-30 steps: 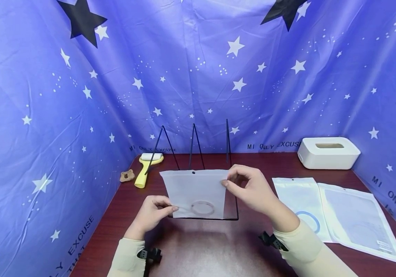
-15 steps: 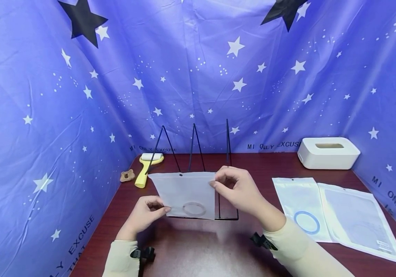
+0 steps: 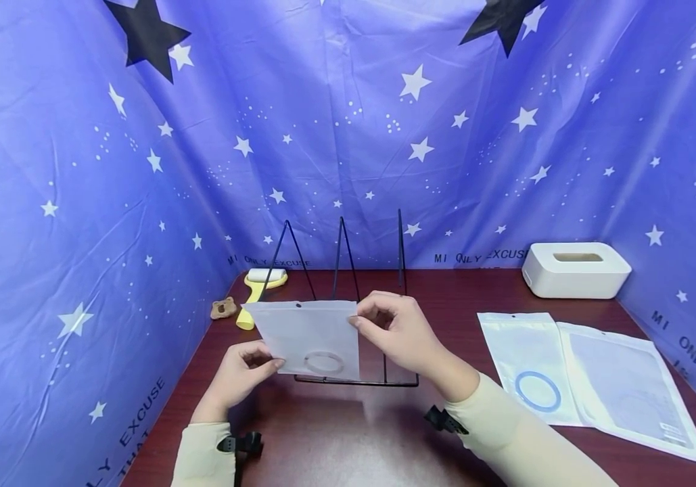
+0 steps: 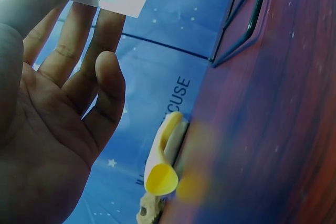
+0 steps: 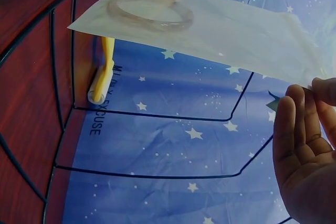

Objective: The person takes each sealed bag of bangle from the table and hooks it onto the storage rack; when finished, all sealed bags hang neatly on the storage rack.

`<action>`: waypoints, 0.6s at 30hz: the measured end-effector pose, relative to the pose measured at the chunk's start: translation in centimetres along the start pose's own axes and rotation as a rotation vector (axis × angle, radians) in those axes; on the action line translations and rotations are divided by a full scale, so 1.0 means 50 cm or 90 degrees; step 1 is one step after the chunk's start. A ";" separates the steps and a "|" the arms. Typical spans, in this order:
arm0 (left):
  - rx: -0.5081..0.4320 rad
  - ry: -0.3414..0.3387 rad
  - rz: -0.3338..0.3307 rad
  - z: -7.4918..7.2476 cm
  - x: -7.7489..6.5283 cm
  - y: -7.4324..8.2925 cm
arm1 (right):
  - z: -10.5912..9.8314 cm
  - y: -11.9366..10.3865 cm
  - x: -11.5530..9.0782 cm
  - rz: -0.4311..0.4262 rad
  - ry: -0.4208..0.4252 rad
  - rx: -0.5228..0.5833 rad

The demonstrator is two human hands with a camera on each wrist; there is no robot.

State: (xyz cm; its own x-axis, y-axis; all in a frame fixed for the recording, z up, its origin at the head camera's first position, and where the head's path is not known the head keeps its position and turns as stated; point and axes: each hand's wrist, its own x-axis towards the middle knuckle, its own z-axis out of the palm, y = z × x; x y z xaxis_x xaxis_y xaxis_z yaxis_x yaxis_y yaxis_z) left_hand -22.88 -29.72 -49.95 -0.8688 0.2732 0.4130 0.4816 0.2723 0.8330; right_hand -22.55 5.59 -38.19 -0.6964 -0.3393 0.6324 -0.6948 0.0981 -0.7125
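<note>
Both hands hold up a whitish translucent pouch (image 3: 305, 331) with a small hang hole near its top edge. A ring-shaped item (image 3: 324, 362), perhaps a bangle, shows through its lower part. My left hand (image 3: 238, 375) pinches the lower left edge between thumb and fingers. On the upper right edge, my right hand (image 3: 399, 331) pinches with thumb and fingertips. Behind the pouch stands a black wire rack (image 3: 341, 257) with several upright loops; the pouch covers part of it. In the right wrist view the pouch (image 5: 220, 35) is stretched between the two hands, its ring (image 5: 149, 14) near the left hand.
To the right lie two more pouches, one with a blue ring (image 3: 538, 391) and a larger one (image 3: 634, 385). A white tissue box (image 3: 575, 270) stands at the back right. A yellow-handled roller (image 3: 256, 294) and a small brown bear-shaped piece (image 3: 222, 308) sit at the back left.
Both hands have moved left together, carrying the pouch along the front of the rack. The rack and the things on the table have stayed in place.
</note>
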 end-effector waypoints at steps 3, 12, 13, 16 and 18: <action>0.004 0.009 -0.002 -0.008 -0.003 -0.005 | 0.010 0.006 0.005 0.013 0.005 -0.003; 0.018 0.034 -0.031 -0.035 -0.012 -0.015 | 0.041 0.017 0.018 0.056 0.011 0.013; 0.017 0.038 -0.033 -0.038 -0.013 -0.015 | 0.044 0.018 0.020 0.056 0.010 0.014; 0.016 0.050 -0.038 -0.045 -0.014 -0.016 | 0.051 0.020 0.024 0.057 0.005 0.021; 0.014 0.055 -0.041 -0.048 -0.016 -0.016 | 0.055 0.023 0.026 0.058 0.002 0.020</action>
State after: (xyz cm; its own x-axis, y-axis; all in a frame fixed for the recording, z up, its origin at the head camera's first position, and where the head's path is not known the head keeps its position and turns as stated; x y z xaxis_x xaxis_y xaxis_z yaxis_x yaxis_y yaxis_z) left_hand -22.85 -32.38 -50.05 -0.9041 0.1748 0.3900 0.4264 0.3075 0.8507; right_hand -23.75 2.70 -39.01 -0.7573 -0.3271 0.5652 -0.6223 0.0989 -0.7765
